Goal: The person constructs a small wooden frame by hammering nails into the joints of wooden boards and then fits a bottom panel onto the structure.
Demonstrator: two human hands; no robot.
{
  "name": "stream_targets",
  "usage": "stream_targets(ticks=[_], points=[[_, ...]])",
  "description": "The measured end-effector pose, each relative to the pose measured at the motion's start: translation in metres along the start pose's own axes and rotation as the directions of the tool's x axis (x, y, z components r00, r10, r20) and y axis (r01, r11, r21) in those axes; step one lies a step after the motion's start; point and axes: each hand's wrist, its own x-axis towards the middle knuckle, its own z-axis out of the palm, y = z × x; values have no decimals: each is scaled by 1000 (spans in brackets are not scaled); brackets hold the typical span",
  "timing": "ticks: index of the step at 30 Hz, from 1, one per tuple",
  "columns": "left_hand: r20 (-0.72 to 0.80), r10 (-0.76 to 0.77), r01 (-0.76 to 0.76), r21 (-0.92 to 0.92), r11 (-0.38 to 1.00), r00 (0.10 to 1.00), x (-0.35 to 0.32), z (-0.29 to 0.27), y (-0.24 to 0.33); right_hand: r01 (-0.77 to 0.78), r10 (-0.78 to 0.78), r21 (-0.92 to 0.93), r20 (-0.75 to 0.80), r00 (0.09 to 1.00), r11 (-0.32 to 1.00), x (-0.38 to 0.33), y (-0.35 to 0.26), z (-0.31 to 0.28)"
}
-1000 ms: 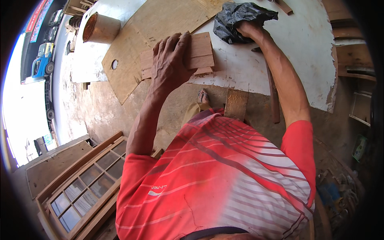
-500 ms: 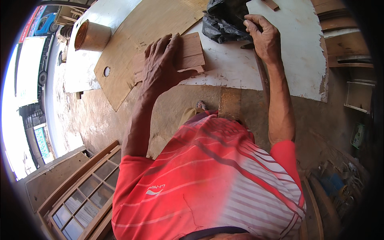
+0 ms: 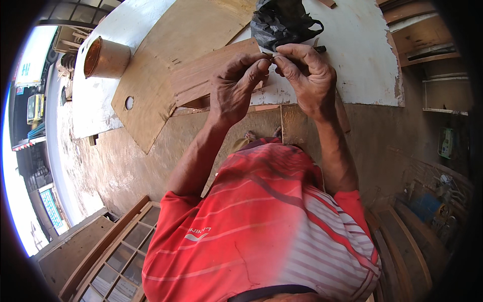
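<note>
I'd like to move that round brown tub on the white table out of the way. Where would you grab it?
The round tub lies tipped on its side on the white table, open mouth facing left. A grip across its curved wall from above, near the middle, looks safest, since nothing crowds it there. Both hands are busy elsewhere.

black plastic bag [image 3: 282, 22], white tabletop [image 3: 362, 60], red striped shirt [image 3: 261, 226], brown plywood [image 3: 171, 65]

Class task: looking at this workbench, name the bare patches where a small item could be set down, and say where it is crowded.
Free: the white top right of the right hand, up to its chipped edge; also the plywood sheet between the round tub and the black bag. Crowded: around both hands, where the left hand, wood board and bag meet.
</note>
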Motion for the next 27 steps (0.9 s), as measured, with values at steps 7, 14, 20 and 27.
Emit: stream_targets(ticks=[7,14,20,27], points=[[50,-6,14,-163,987,999,0,-14,-19,84,-76,-201,49,996,976,-12,-12,6],[22,175,-176,172,969,984,10,-25,-9,3,67,-530,112,991,848,-24,21,-61],[-93,83,-37,413,910,992,9,-16,0,-98,346,-929,34,938,357,-69,78,-131],[-104,7,57,600,798,995,12,-14,0,-168,355,-846,27,935,506,-85,109,-143]])
